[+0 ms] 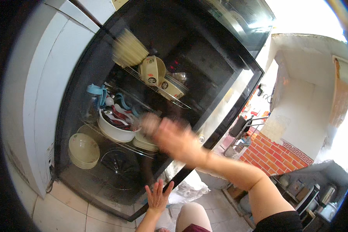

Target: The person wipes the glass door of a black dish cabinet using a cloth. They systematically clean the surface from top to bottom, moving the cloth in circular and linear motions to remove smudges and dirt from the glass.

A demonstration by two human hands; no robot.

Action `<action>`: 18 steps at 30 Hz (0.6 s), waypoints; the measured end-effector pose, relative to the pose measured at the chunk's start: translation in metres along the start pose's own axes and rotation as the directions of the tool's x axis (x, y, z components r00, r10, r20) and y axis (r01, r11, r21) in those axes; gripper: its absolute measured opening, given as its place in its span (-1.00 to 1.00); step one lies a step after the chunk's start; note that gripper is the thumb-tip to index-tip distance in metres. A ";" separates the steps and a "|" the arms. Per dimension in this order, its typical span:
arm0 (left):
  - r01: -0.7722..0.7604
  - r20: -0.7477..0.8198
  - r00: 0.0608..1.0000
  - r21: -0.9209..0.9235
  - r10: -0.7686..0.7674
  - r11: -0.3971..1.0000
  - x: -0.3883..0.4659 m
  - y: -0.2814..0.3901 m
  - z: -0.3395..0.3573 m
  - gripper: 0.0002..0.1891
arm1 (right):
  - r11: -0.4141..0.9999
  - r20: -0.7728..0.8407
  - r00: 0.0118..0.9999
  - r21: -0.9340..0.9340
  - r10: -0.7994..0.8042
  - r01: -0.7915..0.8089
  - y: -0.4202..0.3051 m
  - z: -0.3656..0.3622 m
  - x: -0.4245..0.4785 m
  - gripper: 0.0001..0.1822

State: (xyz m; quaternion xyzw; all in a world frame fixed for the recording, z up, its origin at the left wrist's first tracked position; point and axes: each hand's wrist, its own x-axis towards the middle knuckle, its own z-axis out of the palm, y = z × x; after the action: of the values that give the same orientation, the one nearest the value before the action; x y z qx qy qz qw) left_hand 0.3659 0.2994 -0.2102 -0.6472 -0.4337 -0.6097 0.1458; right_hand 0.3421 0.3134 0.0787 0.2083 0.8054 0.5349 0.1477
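A black dish cabinet (pixel 211 52) with a dark glass front fills the middle of the view, tilted by the camera. My right hand (pixel 174 139) is motion-blurred in front of its middle level, so whether it holds something cannot be told. Close to it are a white basin (pixel 116 130) of spoons and other utensils and a stack of plates (pixel 145 142). My left hand (pixel 157 195), fingers spread and holding nothing, rests at the cabinet's lower front edge. On the upper wire rack (pixel 150 82) stand patterned cream bowls (pixel 152 71); more bowls (pixel 84 148) are stacked at the bottom.
A blue-lidded jug (pixel 95 98) stands left of the basin. Beside the cabinet is a white appliance or cabinet (pixel 52 95). A white plastic bag (pixel 191 187) lies on the tiled floor (pixel 66 208). At right are a brick-patterned panel (pixel 274 152) and a cluttered low shelf (pixel 295 188).
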 end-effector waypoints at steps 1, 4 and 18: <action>0.004 0.010 1.000 -0.037 -0.004 0.999 0.003 0.004 -0.001 -0.26 | 0.988 0.036 0.994 0.118 -0.107 0.102 -0.019 0.004 -0.023 -0.54; 0.016 0.075 0.997 -0.021 -0.015 1.000 -0.005 -0.005 -0.003 -0.32 | 0.798 0.148 0.935 0.489 0.323 -0.353 0.003 -0.001 -0.058 -0.61; -0.054 0.053 0.997 -0.028 0.055 0.998 -0.021 0.003 -0.014 -0.18 | 0.348 -0.370 0.351 0.929 0.860 0.127 0.224 0.048 -0.023 -0.56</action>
State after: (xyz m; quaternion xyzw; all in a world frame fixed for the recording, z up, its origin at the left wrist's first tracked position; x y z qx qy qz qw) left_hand 0.3617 0.2791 -0.2255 -0.6767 -0.4116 -0.5936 0.1420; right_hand 0.4243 0.4171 0.2674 0.1703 0.8078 0.0939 -0.5565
